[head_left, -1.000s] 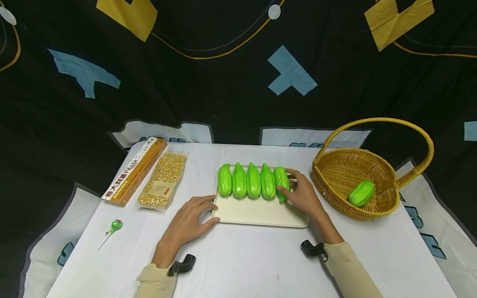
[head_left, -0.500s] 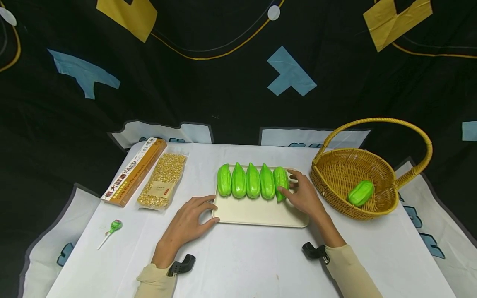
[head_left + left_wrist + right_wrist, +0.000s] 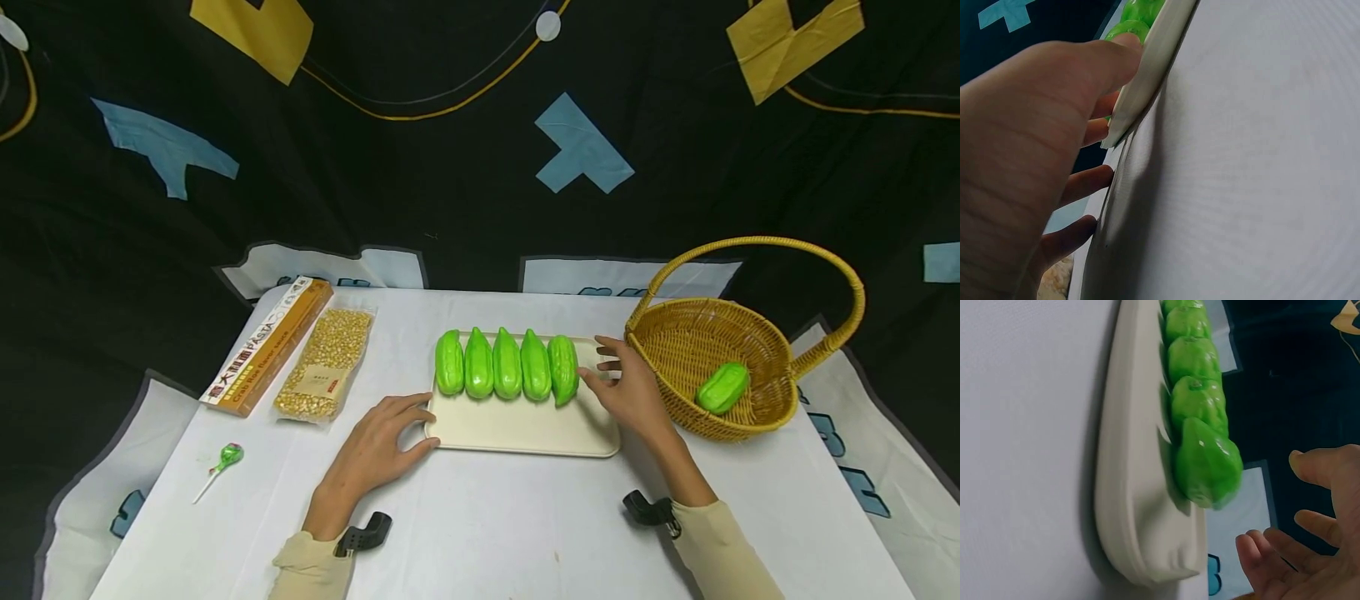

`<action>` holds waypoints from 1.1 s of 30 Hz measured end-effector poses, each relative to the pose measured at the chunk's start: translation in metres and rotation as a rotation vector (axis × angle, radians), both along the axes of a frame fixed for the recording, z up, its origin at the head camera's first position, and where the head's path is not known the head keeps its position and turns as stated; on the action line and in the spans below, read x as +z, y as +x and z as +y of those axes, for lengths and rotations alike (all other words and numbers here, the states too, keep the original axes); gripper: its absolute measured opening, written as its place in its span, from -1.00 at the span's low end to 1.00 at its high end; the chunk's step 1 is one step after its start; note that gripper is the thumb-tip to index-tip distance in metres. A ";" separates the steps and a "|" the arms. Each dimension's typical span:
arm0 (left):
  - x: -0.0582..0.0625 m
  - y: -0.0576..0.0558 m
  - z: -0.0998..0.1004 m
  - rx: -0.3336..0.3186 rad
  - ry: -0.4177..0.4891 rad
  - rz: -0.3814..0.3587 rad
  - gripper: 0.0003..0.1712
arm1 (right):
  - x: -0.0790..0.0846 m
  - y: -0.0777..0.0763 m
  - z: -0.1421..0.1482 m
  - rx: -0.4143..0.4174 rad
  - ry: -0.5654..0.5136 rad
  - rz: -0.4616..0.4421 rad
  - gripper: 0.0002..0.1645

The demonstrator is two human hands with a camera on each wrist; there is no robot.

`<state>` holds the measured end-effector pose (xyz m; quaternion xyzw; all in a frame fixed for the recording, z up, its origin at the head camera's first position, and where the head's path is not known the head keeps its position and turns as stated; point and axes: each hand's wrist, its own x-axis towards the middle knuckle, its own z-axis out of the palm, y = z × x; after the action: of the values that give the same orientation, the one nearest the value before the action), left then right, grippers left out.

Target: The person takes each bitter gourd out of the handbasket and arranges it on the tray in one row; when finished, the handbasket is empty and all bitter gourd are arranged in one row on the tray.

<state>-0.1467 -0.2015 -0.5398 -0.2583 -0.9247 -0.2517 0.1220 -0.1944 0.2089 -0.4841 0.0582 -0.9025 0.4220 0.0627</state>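
Observation:
Several glossy green bitter melons [image 3: 507, 365] lie side by side in a row along the back of a cream rectangular tray [image 3: 517, 429]. At the tray's left edge, my left hand [image 3: 378, 443] touches the rim with thumb and fingertips, its fingers loosely bent; the left wrist view shows the thumb [image 3: 1119, 62] at the rim. My right hand [image 3: 633, 392] is spread over the tray's right end, just right of the last bitter melon [image 3: 564, 368], holding nothing. A gap separates it from that melon [image 3: 1208, 465] in the right wrist view.
A wicker basket [image 3: 652, 321] with a tall handle stands at the right, one bitter melon [image 3: 723, 387] inside. On the left lie a pasta box [image 3: 268, 348], a bag of corn kernels [image 3: 326, 362] and a green-wrapped lollipop [image 3: 228, 457]. Behind the table hangs a black cloth [image 3: 420, 192].
My right hand has let go of the rightmost bitter melon and moved right, away from it. The left hand stays at the tray's edge.

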 end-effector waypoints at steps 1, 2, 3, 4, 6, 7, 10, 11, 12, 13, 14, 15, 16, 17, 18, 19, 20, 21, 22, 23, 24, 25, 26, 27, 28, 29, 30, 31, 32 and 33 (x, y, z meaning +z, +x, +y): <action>0.000 0.000 0.000 0.000 -0.001 0.000 -0.62 | 0.002 0.001 0.002 0.000 -0.002 0.000 -0.20; 0.000 0.000 0.000 -0.001 -0.002 0.000 -0.62 | 0.004 0.002 0.003 0.001 -0.008 -0.003 -0.21; 0.000 0.000 0.000 -0.002 -0.003 0.001 -0.62 | 0.006 0.003 0.005 0.002 -0.012 -0.005 -0.21; 0.000 0.000 0.000 -0.003 -0.003 0.000 -0.62 | 0.008 0.003 0.007 0.000 -0.018 -0.011 -0.22; -0.001 0.000 -0.001 -0.005 -0.003 0.000 -0.61 | 0.013 0.005 0.010 -0.006 -0.024 -0.014 -0.23; -0.001 0.000 -0.001 -0.004 -0.003 0.001 -0.61 | 0.015 0.006 0.012 -0.010 -0.023 -0.009 -0.23; -0.002 0.000 -0.001 -0.005 -0.002 0.003 -0.61 | 0.020 0.009 0.017 -0.022 -0.017 0.030 -0.26; -0.002 0.000 -0.001 -0.004 -0.003 0.004 -0.61 | 0.022 0.010 0.019 -0.025 -0.011 0.047 -0.27; -0.002 0.000 -0.001 -0.005 -0.002 0.004 -0.61 | 0.024 0.011 0.021 -0.028 -0.005 0.060 -0.28; -0.002 0.000 -0.001 -0.004 -0.003 0.004 -0.61 | 0.025 0.012 0.023 -0.031 0.005 0.073 -0.29; -0.002 0.000 -0.001 -0.004 -0.002 0.004 -0.61 | 0.026 0.013 0.024 -0.032 0.008 0.084 -0.30; -0.002 0.000 -0.001 -0.005 -0.001 0.005 -0.61 | 0.027 0.013 0.026 -0.034 0.016 0.091 -0.31; -0.001 0.000 -0.001 -0.005 -0.001 0.006 -0.61 | 0.028 0.014 0.028 -0.039 0.025 0.098 -0.31; -0.001 -0.001 -0.001 -0.005 0.000 0.007 -0.61 | 0.028 0.015 0.030 -0.046 0.039 0.104 -0.32; -0.002 -0.001 -0.001 -0.007 0.001 0.009 -0.61 | 0.029 0.015 0.032 -0.052 0.044 0.111 -0.33; -0.002 -0.001 -0.001 -0.007 0.001 0.012 -0.61 | 0.030 0.016 0.034 -0.059 0.050 0.117 -0.34; -0.002 -0.001 -0.001 -0.007 0.002 0.014 -0.61 | 0.031 0.017 0.036 -0.066 0.058 0.122 -0.34; -0.002 -0.002 -0.002 -0.009 0.005 0.015 -0.61 | 0.032 0.017 0.038 -0.074 0.068 0.130 -0.35; -0.002 -0.002 -0.002 -0.010 0.006 0.015 -0.61 | 0.033 0.018 0.041 -0.081 0.075 0.137 -0.35; -0.002 -0.002 -0.002 -0.011 0.008 0.014 -0.61 | 0.034 0.019 0.043 -0.086 0.072 0.143 -0.36; -0.002 -0.002 -0.002 -0.013 0.012 0.012 -0.61 | 0.035 0.020 0.045 -0.088 0.070 0.149 -0.36; -0.002 -0.002 -0.002 -0.014 0.014 0.009 -0.61 | 0.036 0.021 0.048 -0.092 0.073 0.154 -0.36; -0.002 -0.002 -0.002 -0.015 0.017 0.006 -0.61 | 0.037 0.022 0.050 -0.093 0.075 0.160 -0.36; -0.002 -0.002 -0.002 -0.015 0.018 0.003 -0.61 | 0.037 0.023 0.052 -0.096 0.078 0.166 -0.36; -0.002 -0.001 -0.002 -0.015 0.017 0.001 -0.61 | 0.038 0.024 0.054 -0.099 0.080 0.169 -0.36; -0.002 -0.001 -0.002 -0.014 0.017 -0.001 -0.61 | 0.038 0.025 0.057 -0.104 0.083 0.173 -0.36; -0.002 -0.001 -0.002 -0.013 0.017 -0.001 -0.61 | 0.039 0.026 0.059 -0.107 0.091 0.174 -0.36; -0.002 -0.001 -0.002 -0.012 0.015 0.000 -0.61 | 0.039 0.026 0.061 -0.112 0.097 0.175 -0.36; -0.002 -0.001 -0.002 -0.012 0.015 0.002 -0.61 | 0.039 0.027 0.063 -0.116 0.102 0.176 -0.36; -0.002 -0.001 -0.002 -0.013 0.015 0.005 -0.61 | 0.040 0.028 0.065 -0.121 0.106 0.174 -0.36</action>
<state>-0.1481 -0.2030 -0.5413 -0.2639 -0.9207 -0.2590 0.1246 -0.1666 0.2741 -0.4445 0.0432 -0.9166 0.3625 0.1632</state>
